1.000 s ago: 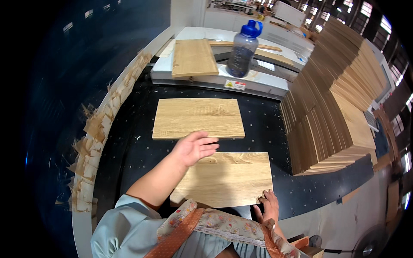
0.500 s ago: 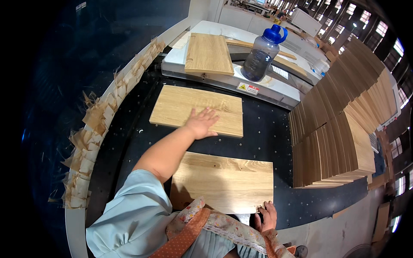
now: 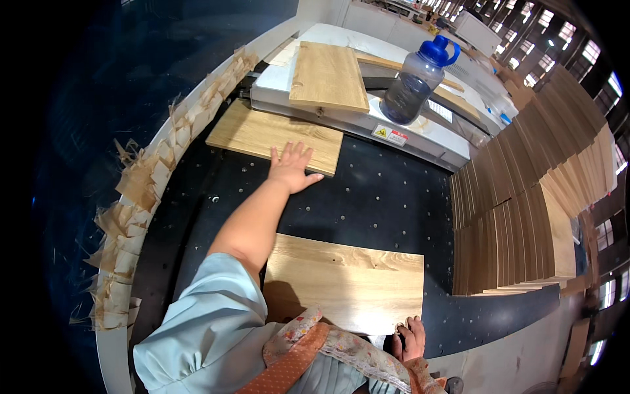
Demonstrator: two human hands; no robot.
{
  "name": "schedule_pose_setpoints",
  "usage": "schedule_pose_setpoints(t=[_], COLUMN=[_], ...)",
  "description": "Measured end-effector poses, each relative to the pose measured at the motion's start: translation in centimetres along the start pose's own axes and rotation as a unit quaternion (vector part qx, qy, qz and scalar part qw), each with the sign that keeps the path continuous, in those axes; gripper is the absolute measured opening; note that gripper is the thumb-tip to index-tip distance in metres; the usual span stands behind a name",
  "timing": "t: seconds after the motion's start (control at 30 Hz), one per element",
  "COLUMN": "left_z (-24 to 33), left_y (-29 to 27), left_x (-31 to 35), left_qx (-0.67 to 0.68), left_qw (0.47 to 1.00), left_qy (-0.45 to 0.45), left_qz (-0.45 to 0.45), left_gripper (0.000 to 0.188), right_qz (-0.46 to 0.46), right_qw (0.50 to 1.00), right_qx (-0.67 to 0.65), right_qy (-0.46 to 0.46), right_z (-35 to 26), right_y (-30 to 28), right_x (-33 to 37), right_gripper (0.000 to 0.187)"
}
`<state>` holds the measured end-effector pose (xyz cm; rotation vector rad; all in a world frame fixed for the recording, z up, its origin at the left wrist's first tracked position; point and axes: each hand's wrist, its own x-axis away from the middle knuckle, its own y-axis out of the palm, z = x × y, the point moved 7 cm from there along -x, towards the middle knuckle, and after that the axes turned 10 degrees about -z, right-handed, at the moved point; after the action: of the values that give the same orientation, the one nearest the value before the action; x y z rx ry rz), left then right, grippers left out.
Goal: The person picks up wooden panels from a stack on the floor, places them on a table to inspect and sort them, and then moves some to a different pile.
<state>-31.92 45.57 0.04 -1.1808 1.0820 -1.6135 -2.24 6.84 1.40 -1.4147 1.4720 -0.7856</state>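
My left hand (image 3: 293, 167) lies flat with fingers spread on the near edge of a light wooden panel (image 3: 262, 134). That panel lies on the black perforated table (image 3: 380, 197), its far side against a white machine (image 3: 367, 118). A second wooden panel (image 3: 354, 282) lies close to me on the table. My right hand (image 3: 412, 336) rests at that panel's near right corner, fingers curled over the table edge. A third panel (image 3: 327, 75) sits on top of the machine.
A dark water bottle with a blue cap (image 3: 413, 85) stands on the machine. A large fanned stack of wooden panels (image 3: 525, 217) fills the right side. Torn tape scraps (image 3: 131, 197) line the left rim of the table.
My left arm has stretched forward, and the far panel under it has slid away toward the machine. The right hand has stayed at the near panel's corner.
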Motion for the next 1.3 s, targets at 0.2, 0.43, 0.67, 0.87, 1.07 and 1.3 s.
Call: schedule_pose_setpoints(t=[0.2,0.43,0.67,0.87,1.07,1.3], left_z=[-0.8,-1.2,0.5,-0.7,9.7,16.5], left_y=[0.2,0.3,0.5,0.1,0.2,6.6], left_x=[-0.7,-0.3,-1.4,-0.9,4.0,16.5], left_qx=[-0.018,-0.025,-0.070,-0.091,-0.199,-0.081], left_qw=[1.000,1.000,0.997,0.996,0.970,0.933], left_qy=[0.017,0.002,0.022,-0.017,0.138,0.348], left_qz=[0.003,0.004,0.015,0.006,0.001,-0.036], left_gripper=[0.079,0.080,0.079,0.079,0.072,0.070], right_qz=[-0.010,-0.003,0.026,0.027,0.088,0.070], right_qw=[1.000,1.000,0.999,0.999,0.996,0.984], right_qx=[-0.007,-0.006,-0.002,-0.020,-0.032,-0.109], right_qy=[0.010,-0.004,0.019,0.019,-0.005,-0.126], right_z=[0.0,-0.5,-0.3,-0.1,0.8,0.3], right_y=[-0.1,-0.2,-0.8,-1.1,-0.9,-0.3], right_x=[-0.3,-0.4,0.2,-0.1,1.0,1.6], right_gripper=[0.024,0.028,0.028,0.025,0.025,0.023])
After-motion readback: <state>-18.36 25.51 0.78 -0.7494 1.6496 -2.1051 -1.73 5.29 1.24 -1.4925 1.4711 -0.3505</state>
